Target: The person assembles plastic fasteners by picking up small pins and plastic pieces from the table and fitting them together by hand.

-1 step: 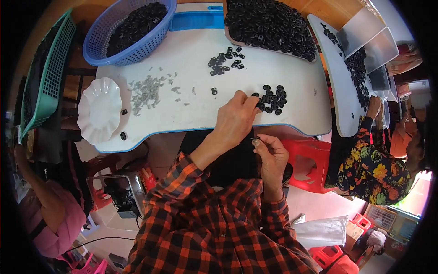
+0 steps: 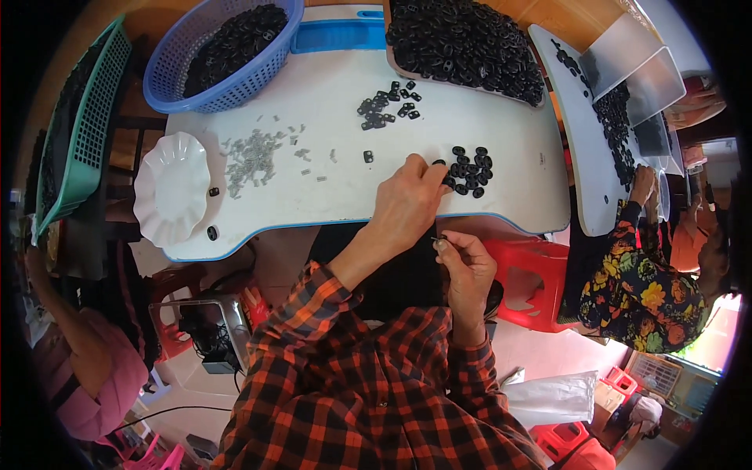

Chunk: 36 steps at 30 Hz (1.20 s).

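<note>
At the left side of a cluster of black oval two-holed pieces [image 2: 471,170], my left hand [image 2: 409,202] has its fingers curled down and closed at a black oval piece [image 2: 448,182]; its fingertips are partly hidden. My right hand [image 2: 468,270] is off the table's front edge, thumb and forefinger pinched on a small dark piece [image 2: 440,237] with a thin light end, too small to make out fully. On the table lie one black piece [image 2: 368,157], a looser group of black rectangular two-holed pieces [image 2: 380,110] and a scatter of small clear pieces [image 2: 252,163].
The white table [image 2: 313,204] has a blue edge. On it are a white scalloped plate [image 2: 171,184], a blue basket [image 2: 227,98] and a tray [image 2: 470,80] of black pieces. A green basket [image 2: 82,129] stands left. Co-workers sit at both sides; a red stool [image 2: 540,278] stands right.
My left hand has shifted very slightly to the right. The right hand and the pieces on the table look the same.
</note>
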Motion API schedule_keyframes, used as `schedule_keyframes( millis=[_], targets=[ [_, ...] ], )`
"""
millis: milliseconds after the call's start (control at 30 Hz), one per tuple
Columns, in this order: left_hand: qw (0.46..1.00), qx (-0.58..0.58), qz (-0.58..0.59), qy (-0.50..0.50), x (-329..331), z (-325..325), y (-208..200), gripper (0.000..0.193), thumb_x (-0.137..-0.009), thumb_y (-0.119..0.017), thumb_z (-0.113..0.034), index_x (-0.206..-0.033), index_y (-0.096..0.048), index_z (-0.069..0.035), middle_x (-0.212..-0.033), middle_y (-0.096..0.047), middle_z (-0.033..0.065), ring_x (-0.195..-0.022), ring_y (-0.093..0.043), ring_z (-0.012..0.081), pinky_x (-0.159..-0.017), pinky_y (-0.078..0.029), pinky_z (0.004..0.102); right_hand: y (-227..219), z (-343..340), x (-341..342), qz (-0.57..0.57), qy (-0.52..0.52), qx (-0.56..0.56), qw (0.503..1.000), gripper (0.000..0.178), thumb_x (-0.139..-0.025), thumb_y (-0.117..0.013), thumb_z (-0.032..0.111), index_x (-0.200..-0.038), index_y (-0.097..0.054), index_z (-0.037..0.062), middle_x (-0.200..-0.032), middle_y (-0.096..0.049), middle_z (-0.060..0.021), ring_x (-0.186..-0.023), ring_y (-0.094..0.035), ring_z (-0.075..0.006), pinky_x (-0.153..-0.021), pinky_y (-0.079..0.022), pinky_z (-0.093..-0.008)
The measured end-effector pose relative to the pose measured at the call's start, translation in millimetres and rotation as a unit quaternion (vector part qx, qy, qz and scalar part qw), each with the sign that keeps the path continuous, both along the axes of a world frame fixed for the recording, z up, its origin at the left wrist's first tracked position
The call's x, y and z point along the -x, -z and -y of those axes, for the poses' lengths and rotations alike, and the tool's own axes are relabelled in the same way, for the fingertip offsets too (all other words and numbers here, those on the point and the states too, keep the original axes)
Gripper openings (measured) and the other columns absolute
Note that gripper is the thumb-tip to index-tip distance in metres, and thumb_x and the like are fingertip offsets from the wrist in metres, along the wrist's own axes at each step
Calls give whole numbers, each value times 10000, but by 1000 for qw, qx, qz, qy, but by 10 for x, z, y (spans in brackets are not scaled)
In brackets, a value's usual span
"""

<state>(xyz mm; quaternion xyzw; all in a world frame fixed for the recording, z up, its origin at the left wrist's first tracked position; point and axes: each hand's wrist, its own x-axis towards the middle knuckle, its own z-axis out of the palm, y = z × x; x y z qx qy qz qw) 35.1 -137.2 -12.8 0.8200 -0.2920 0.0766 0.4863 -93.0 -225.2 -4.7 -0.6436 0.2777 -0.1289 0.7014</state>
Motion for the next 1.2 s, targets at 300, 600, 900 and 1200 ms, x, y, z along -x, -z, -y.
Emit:
schedule_keyframes(
  millis=[300, 600, 900, 1200],
  targets=[
    [999, 38, 21, -4, -74, 45, 130, 134, -806, -648, -90, -921, -599, -41, -844, -548, 115, -667, -611, 266, -554, -497, 349, -29, 33, -8, -5, 2, 34, 999, 147, -824, -649, 7, -970, -643, -15, -807, -633, -21, -689, -564, -63, -639, -457, -184],
    [758, 430, -468, 148, 75, -424, -20, 149, -911, -537, -36, -1036, -549, 45, -915, -619, 139, -755, -661, 205, -674, -591, 332, -84, -20, -59, 15, -2, 37, 999, 149, -828, -645, 6, -975, -639, -15, -823, -647, -38, -700, -577, -68, -641, -463, -185],
    [755, 421, -471, 175, 250, -692, 24, 297, -874, -562, 32, -1168, -537, 64, -983, -615, 165, -817, -670, 239, -734, -594, 348, -221, -179, -146, 37, -4, 36, 999, 151, -831, -643, 10, -979, -636, -18, -839, -652, -50, -699, -582, -74, -641, -471, -190],
    [764, 418, -463, 168, 342, -799, 74, 316, -860, -582, 44, -1173, -540, 65, -1009, -612, 134, -838, -662, 199, -751, -574, 301, -316, -309, -200, 32, -25, 49, 998, 155, -833, -640, 12, -985, -635, -18, -837, -650, -52, -710, -585, -76, -657, -471, -189]
  ],
)
